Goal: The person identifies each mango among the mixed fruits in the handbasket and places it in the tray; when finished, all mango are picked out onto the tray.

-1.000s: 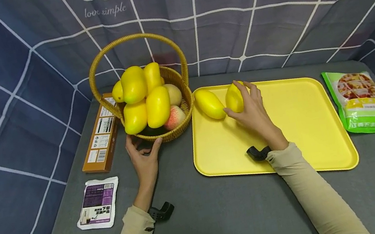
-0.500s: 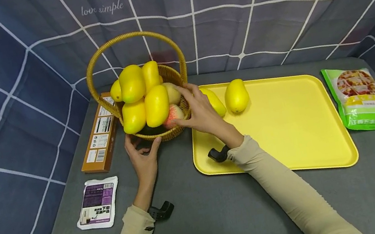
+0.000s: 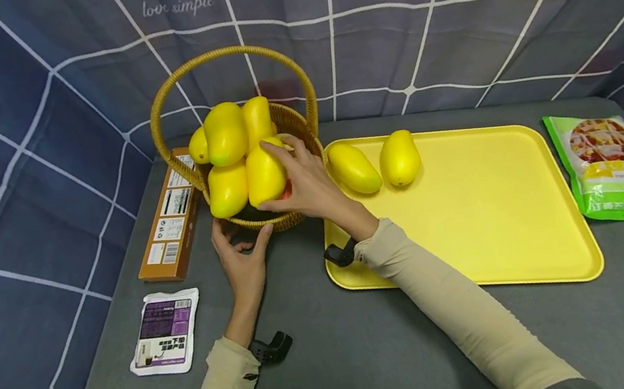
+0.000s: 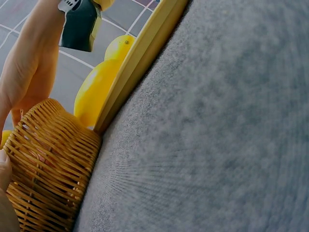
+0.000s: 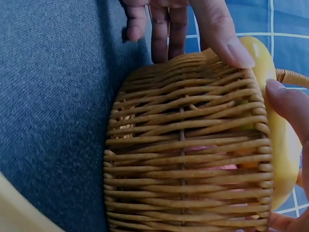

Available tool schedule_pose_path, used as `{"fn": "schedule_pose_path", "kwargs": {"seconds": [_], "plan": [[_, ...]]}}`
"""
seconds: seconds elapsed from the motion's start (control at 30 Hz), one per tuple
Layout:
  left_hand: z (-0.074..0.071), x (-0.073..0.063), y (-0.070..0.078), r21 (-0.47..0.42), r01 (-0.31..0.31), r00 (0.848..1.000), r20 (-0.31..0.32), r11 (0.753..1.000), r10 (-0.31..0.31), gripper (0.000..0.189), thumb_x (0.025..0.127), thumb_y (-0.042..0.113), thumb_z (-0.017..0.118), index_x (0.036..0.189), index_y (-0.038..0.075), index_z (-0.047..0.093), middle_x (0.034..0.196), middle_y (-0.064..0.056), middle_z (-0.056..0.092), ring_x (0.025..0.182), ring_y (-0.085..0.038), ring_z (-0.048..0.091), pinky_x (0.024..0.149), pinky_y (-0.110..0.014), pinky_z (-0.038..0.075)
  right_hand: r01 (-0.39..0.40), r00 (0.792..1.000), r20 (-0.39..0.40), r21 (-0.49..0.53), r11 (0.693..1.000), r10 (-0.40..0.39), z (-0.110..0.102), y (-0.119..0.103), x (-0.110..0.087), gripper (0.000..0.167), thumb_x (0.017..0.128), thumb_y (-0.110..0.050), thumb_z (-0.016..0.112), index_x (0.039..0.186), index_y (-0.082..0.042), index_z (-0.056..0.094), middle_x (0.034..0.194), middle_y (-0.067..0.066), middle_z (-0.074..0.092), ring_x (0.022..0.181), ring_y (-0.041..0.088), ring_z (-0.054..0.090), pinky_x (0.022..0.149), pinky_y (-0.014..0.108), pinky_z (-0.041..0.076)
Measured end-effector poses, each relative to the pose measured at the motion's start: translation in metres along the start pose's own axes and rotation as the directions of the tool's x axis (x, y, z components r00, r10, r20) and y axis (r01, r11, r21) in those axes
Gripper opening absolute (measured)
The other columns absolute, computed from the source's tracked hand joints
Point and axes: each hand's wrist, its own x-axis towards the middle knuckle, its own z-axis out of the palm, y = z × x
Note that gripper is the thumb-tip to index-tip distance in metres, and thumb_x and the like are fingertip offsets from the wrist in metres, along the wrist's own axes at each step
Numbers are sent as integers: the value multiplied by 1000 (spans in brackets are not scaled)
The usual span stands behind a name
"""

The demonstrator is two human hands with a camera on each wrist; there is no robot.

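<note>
A woven basket with a tall handle holds several yellow mangoes and a reddish peach, partly covered. My left hand holds the basket's front left side; in the right wrist view its thumb lies at the woven rim. Over the basket, my right hand grips the front right mango between thumb and fingers. That mango still lies against the others. Two more mangoes, a left one and a right one, rest on the yellow tray.
An orange-brown box lies left of the basket, partly behind it. Nearer stands a white and purple pouch, lying flat. Right of the tray is a green food bag. A grid-patterned curtain hangs behind the table.
My right hand has let go of the right mango on the tray, moved left to the basket and taken hold of a mango there. The left hand stays at the basket.
</note>
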Motion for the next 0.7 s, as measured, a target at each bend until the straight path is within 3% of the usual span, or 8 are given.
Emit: {"fn": "schedule_pose_path", "kwargs": {"seconds": [0.13, 0.37, 0.53, 0.7], "plan": [[1, 0, 0, 9, 12, 1000, 1, 1000, -12, 87, 87, 7, 73, 153, 1, 18, 143, -27, 32, 125, -39, 40, 82, -50, 41, 9, 1000, -7, 37, 999, -9, 3, -1, 1, 101, 72, -52, 82, 153, -20, 32, 154, 18, 24, 136, 32, 33, 103, 54, 35], [1, 7, -36, 7, 19, 1000, -14, 1000, -19, 92, 86, 15, 77, 155, 16, 18, 144, -19, 33, 126, -32, 40, 81, -43, 42, 55, 998, -32, 66, 996, -53, 5, 0, 3, 98, 72, -47, 84, 151, -16, 35, 151, 21, 26, 135, 32, 35, 105, 47, 41], [0, 7, -40, 21, 19, 1000, -15, 1000, -19, 92, 85, 22, 78, 155, 21, 20, 143, -12, 35, 124, -22, 42, 79, -32, 43, 53, 998, -39, 83, 995, -50, 5, 0, 2, 98, 72, -46, 84, 151, -15, 36, 151, 20, 26, 134, 30, 37, 104, 42, 43], [0, 7, -38, 26, 8, 1000, -17, 1000, -8, 91, 85, 25, 79, 155, 22, 21, 142, -11, 36, 123, -20, 43, 78, -29, 43, 41, 998, -43, 103, 994, -37, 0, -1, 0, 97, 71, -45, 85, 151, -17, 36, 150, 19, 27, 131, 30, 41, 102, 43, 45]]}}
